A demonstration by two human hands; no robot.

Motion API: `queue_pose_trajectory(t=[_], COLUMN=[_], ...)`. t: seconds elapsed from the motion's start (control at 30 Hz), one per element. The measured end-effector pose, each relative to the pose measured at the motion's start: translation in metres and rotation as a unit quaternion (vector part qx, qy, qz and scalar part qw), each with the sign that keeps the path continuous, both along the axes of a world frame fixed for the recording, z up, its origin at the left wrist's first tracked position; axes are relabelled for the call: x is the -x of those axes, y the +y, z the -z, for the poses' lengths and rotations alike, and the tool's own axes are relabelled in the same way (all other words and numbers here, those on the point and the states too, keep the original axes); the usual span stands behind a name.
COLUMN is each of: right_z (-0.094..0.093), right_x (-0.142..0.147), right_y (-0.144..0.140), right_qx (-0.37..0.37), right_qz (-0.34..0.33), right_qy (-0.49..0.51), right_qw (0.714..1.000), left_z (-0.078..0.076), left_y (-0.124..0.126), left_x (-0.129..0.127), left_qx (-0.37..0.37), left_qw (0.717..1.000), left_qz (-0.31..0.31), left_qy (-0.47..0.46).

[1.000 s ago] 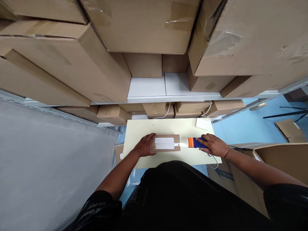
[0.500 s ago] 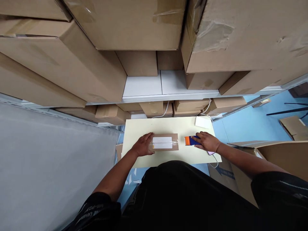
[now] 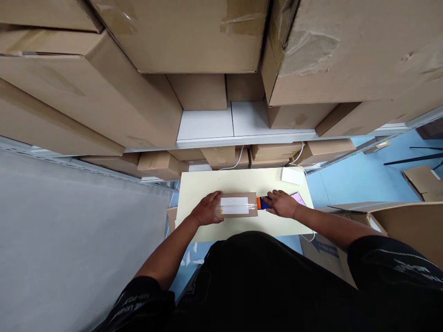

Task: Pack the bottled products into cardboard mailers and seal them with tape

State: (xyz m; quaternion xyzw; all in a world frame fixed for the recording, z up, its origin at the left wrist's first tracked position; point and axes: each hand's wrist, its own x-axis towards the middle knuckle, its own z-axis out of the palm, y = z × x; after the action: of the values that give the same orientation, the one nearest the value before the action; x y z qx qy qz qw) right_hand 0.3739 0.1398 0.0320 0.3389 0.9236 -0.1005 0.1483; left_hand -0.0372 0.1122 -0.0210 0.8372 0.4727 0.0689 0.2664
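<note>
A small taped cardboard box point(image 3: 237, 214) with a white label on top lies flat on the cream table point(image 3: 194, 180). My left hand point(image 3: 208, 208) is wrapped round its left end, fingers at the far corner and thumb at the near one. In my right hand point(image 3: 282, 204) is a blue block-shaped thing with an orange end point(image 3: 265, 203); its exact kind cannot be made out. The orange end meets the box's right end. My fingers cover much of the blue part. Just beyond my right wrist lies a phone with a pink screen point(image 3: 298, 198), partly covered by the arm.
A white box-shaped object point(image 3: 292, 175) with a cable stands at the table's back right. Behind the table, shelves point(image 3: 207, 124) hold large cardboard boxes point(image 3: 194, 37) that overhang it. A grey wall point(image 3: 86, 221) rises at left, and a big open carton point(image 3: 408, 226) stands at right.
My right hand has moved left with the blue and orange thing, bringing it against the box's right end. More of the phone shows. My left hand and the box have hardly moved.
</note>
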Motion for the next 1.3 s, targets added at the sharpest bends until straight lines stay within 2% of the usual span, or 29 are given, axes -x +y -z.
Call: queue_pose_trajectory(t=[0.2, 0.5, 0.6, 0.73, 0.83, 0.93, 1.07, 1.13, 1.2, 1.27, 1.3], right_z=[-0.009, -0.024, -0.015, 0.006, 0.017, 0.019, 0.022, 0.028, 0.037, 0.05, 0.058], right_x=[0.017, 0.036, 0.042, 0.054, 0.054, 0.038, 0.004, -0.008, -0.012, -0.012, -0.011], right_y=[0.003, 0.007, 0.009, -0.001, -0.015, -0.025, -0.03, -0.032, -0.033, -0.035, -0.035], right_qx=[-0.001, 0.031, 0.035, 0.09, 0.102, 0.106, 0.118, 0.122, 0.147, 0.179, 0.186], right_qz=[-0.001, 0.033, 0.042, 0.042, 0.061, 0.135, 0.278, 0.363, 0.445, 0.496, 0.506], right_qy=[-0.027, -0.054, -0.072, -0.132, -0.106, -0.092, -0.067, -0.027, 0.022, 0.06, 0.072], right_qw=[1.0, 0.997, 0.996, 0.986, 0.987, 0.981, 0.951, 0.923, 0.883, 0.848, 0.839], left_z=[0.002, 0.005, 0.004, 0.003, 0.002, -0.001, -0.004, -0.003, -0.002, -0.001, 0.0], left_y=[0.0, 0.001, 0.001, -0.001, -0.003, -0.003, -0.003, -0.004, -0.004, -0.003, -0.003], left_x=[0.0, 0.0, 0.0, 0.0, -0.001, -0.002, -0.002, -0.002, -0.001, 0.0, 0.0], left_qx=[-0.001, 0.006, 0.003, 0.009, 0.016, 0.021, 0.025, 0.023, 0.022, 0.022, 0.022], left_qw=[1.0, 1.0, 1.0, 1.0, 1.0, 1.0, 1.0, 1.0, 1.0, 1.0, 0.999], left_qz=[0.001, -0.004, -0.004, -0.007, -0.009, -0.011, -0.011, -0.011, -0.011, -0.013, -0.014], left_qy=[-0.004, -0.008, -0.016, -0.015, -0.009, 0.0, -0.002, -0.009, -0.014, -0.017, -0.018])
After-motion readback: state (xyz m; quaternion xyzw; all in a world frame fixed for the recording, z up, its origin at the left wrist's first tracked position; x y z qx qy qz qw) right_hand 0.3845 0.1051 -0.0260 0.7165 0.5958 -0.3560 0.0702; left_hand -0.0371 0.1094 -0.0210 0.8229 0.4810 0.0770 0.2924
